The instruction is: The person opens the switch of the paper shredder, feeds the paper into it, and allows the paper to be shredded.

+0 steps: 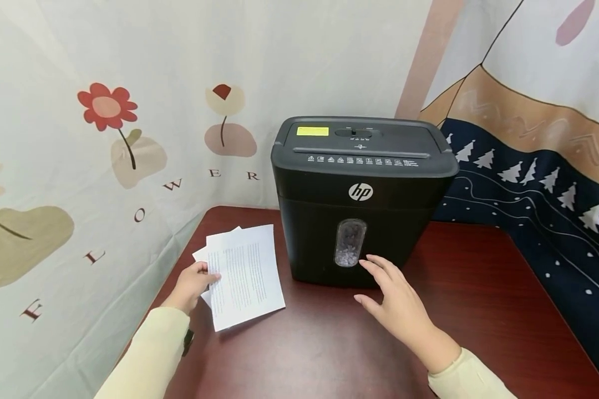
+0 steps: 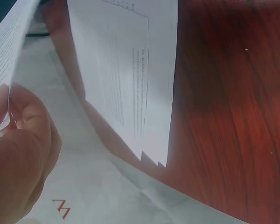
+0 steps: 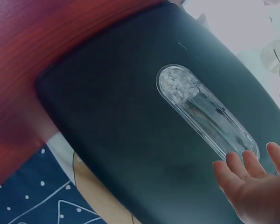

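My left hand (image 1: 189,287) pinches the left edge of a printed sheet of paper (image 1: 247,282) between thumb and fingers. In the left wrist view that sheet is raised, while other printed sheets (image 2: 116,70) lie overlapping on the table beneath. A black HP paper shredder (image 1: 309,227) stands upright to the right of the papers. Paper scraps (image 3: 178,85) show behind its clear oval window (image 1: 350,235). Before the lower front of the shredder is my right hand (image 1: 401,305), fingers spread and slightly bent, holding nothing. Whether its fingertips touch the shredder, I cannot tell.
A dark red wooden table (image 1: 329,338) carries everything. The shredder's top has a long feed slot (image 1: 359,152), a slide switch (image 1: 358,133) and a yellow label (image 1: 313,131). Behind the table hangs a printed cloth (image 1: 189,66) with flowers; dark blue patterned cloth (image 1: 554,221) is at the right.
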A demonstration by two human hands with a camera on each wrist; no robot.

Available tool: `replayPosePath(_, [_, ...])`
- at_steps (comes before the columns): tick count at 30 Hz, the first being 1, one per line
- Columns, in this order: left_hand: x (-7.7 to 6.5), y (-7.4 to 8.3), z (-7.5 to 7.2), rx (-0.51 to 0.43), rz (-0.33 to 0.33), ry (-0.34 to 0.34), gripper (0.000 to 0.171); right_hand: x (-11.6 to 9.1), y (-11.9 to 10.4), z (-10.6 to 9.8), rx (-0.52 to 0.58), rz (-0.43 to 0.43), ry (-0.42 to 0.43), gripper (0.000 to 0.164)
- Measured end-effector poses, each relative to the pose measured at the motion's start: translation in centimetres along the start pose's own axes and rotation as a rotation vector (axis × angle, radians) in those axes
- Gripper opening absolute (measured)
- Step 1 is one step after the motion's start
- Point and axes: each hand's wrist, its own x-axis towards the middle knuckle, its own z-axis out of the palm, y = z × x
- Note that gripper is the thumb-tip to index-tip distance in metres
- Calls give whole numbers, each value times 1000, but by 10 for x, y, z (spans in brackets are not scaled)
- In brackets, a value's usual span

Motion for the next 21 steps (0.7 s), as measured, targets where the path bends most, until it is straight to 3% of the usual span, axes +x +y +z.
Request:
replayPosePath(9, [-20, 6, -6, -99, 15, -15, 27, 1, -1, 1, 30, 2, -5, 67])
replayPosePath(16, [-37, 13, -9, -193, 25, -55, 48, 2, 0, 0, 33, 7, -6, 66])
replayPosePath(21, [-46, 18, -8, -219, 49, -76, 53, 2, 1, -3, 36, 0, 3, 66])
